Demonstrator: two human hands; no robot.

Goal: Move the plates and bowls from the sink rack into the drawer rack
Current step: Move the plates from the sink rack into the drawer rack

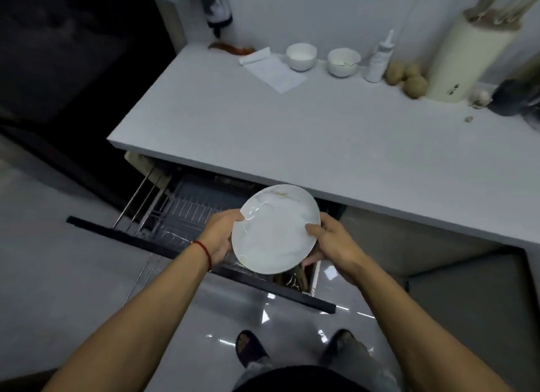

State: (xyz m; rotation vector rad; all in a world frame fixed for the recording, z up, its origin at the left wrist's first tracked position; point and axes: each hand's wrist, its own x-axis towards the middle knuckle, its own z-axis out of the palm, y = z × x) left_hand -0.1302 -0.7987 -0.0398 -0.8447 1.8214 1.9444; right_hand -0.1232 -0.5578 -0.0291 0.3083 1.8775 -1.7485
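A white plate (274,231) with a faint marbled pattern hangs tilted over the pulled-out drawer rack (178,213). My left hand (220,235) grips its left rim, thumb on top. My right hand (330,245) holds the right rim, thumb on the face and fingers curled underneath. The drawer's wire rack shows bare metal prongs to the left of the plate. The plate hides the rack's right part. The sink rack is out of view.
The white countertop (321,134) overhangs the drawer; at its back stand two white bowls (301,56), a squeeze bottle (380,58), potatoes (406,76), a cream knife block (467,55) and paper (271,70). The dark drawer front (140,239) juts toward my feet on the glossy floor.
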